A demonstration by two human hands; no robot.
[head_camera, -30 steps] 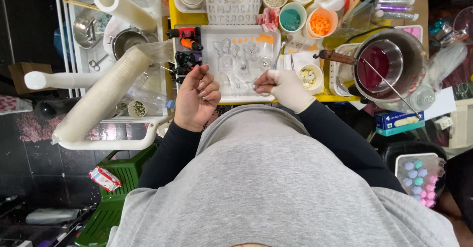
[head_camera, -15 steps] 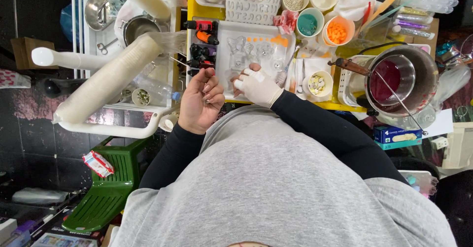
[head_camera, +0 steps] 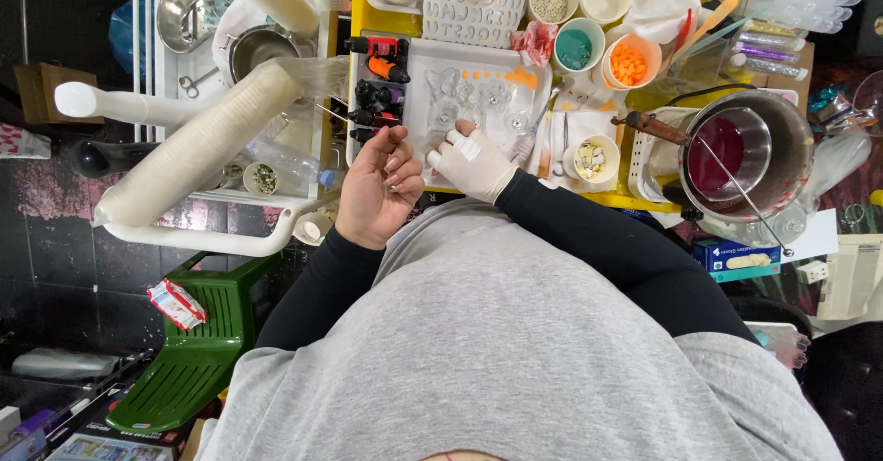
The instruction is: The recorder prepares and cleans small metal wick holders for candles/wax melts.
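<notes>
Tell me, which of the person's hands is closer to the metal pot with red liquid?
Right. The gloved right hand sits left of the pot in the picture; the bare left hand lies farther away.

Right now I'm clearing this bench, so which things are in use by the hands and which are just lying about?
In use:
left hand
right hand in a white glove
clear silicone mould tray
small dark dropper bottles

Lying about:
steel pot of red liquid
cup of orange bits
green plastic stool

Two hands work here: the bare left hand (head_camera: 379,185) and the gloved right hand (head_camera: 474,165). One metal pot (head_camera: 745,162) holds red liquid; one white mould tray (head_camera: 478,102) lies flat; one green stool (head_camera: 198,351) stands below
</notes>
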